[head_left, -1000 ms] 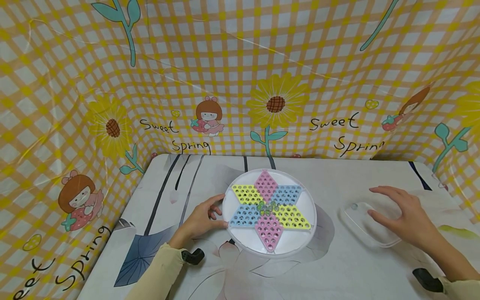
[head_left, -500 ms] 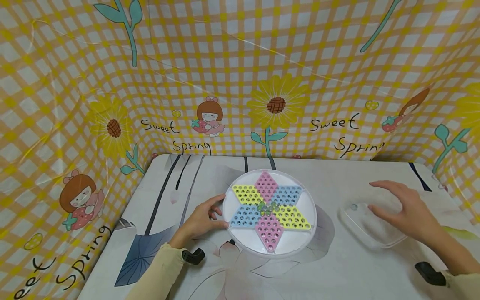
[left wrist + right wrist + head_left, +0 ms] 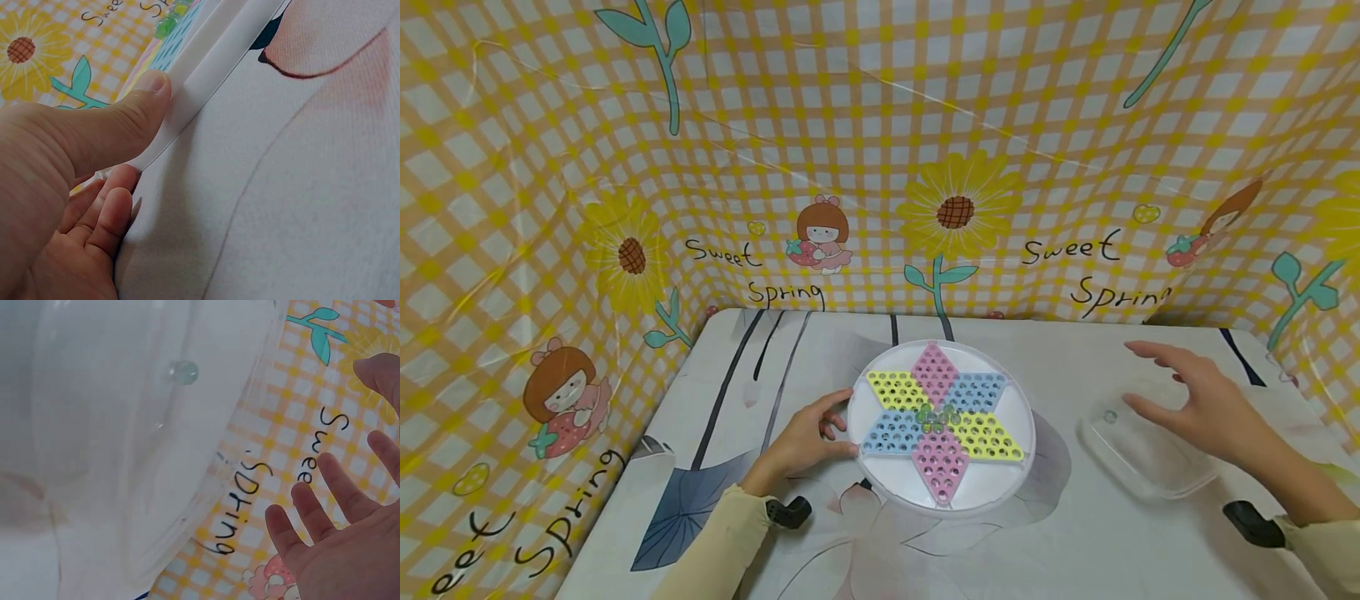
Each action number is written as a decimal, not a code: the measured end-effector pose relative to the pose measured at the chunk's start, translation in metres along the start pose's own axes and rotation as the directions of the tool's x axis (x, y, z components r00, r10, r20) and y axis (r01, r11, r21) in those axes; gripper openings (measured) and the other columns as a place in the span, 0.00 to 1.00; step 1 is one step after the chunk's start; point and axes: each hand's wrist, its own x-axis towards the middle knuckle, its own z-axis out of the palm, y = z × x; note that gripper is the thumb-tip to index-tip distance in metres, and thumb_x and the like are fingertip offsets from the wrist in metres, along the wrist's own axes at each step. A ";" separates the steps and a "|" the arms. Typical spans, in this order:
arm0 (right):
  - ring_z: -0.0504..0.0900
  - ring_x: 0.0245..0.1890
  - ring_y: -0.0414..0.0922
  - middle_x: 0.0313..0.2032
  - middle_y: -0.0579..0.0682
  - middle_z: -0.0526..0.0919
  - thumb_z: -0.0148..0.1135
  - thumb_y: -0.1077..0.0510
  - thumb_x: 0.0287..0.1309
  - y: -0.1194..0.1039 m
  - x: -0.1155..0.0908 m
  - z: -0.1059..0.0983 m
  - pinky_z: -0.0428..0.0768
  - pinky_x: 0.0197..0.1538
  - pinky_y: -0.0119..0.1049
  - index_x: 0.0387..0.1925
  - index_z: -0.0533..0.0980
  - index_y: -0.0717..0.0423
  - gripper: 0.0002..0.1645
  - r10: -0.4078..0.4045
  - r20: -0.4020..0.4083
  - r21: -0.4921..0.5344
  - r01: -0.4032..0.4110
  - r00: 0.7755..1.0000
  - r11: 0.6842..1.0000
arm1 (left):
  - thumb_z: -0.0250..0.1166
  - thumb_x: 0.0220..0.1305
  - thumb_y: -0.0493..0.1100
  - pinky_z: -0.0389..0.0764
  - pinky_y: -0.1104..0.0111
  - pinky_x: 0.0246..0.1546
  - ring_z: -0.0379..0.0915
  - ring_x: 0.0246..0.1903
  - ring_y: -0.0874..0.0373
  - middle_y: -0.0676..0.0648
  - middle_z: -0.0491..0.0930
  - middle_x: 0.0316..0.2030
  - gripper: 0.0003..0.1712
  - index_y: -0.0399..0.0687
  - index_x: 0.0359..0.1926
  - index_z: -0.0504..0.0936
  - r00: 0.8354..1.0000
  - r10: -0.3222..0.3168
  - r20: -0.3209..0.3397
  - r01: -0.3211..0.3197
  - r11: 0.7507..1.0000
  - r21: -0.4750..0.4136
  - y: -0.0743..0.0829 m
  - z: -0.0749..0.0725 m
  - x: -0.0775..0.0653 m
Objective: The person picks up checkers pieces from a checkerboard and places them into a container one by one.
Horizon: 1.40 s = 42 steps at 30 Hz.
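Note:
A round white Chinese checkers board [image 3: 880, 483] with a pink, blue and yellow star lies mid-table. Several clear green marbles [image 3: 937, 417] sit in its centre holes. My left hand [image 3: 805, 437] holds the board's left rim, thumb against the side wall and fingers curled at the edge. To the right stands a clear plastic container [image 3: 1138, 482] with one greenish marble [image 3: 184, 372] inside. Above that container hovers my right hand [image 3: 1206, 408], thumb and fingers spread apart with nothing between them.
A white floral cloth [image 3: 820, 558] covers the table. Yellow checked fabric [image 3: 865, 108] with sunflowers hangs along the back and both sides. Each wrist carries a small black device, such as the left wrist device [image 3: 788, 512].
My right hand has risen and shifted slightly left over the container, showing more of it. The left hand and the board stay in place.

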 end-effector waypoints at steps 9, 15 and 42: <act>0.75 0.54 0.60 0.57 0.62 0.80 0.81 0.59 0.50 -0.014 0.014 0.006 0.66 0.48 0.22 0.70 0.70 0.55 0.46 -0.011 0.050 0.009 0.010 0.999 1.000 | 0.82 0.52 0.39 0.75 0.68 0.37 0.72 0.36 0.54 0.45 0.79 0.41 0.51 0.50 0.75 0.68 1.000 -0.001 -0.002 0.001 1.000 -0.015 0.001 0.001 0.000; 0.76 0.54 0.60 0.56 0.60 0.82 0.81 0.59 0.51 -0.026 0.022 0.014 0.69 0.48 0.35 0.69 0.70 0.55 0.45 -0.040 0.046 0.007 0.039 0.998 0.999 | 0.82 0.53 0.40 0.75 0.68 0.38 0.72 0.36 0.55 0.46 0.79 0.41 0.51 0.51 0.76 0.67 1.000 0.000 0.000 0.000 1.000 -0.003 0.001 0.000 0.001; 0.77 0.46 0.53 0.48 0.55 0.82 0.78 0.58 0.55 -0.089 0.053 0.066 0.80 0.46 0.54 0.70 0.68 0.54 0.44 -0.024 0.146 0.124 0.006 0.989 0.992 | 0.82 0.52 0.40 0.75 0.67 0.38 0.72 0.36 0.55 0.47 0.79 0.41 0.51 0.50 0.76 0.67 1.000 -0.017 -0.004 0.016 1.000 -0.009 0.002 0.000 0.000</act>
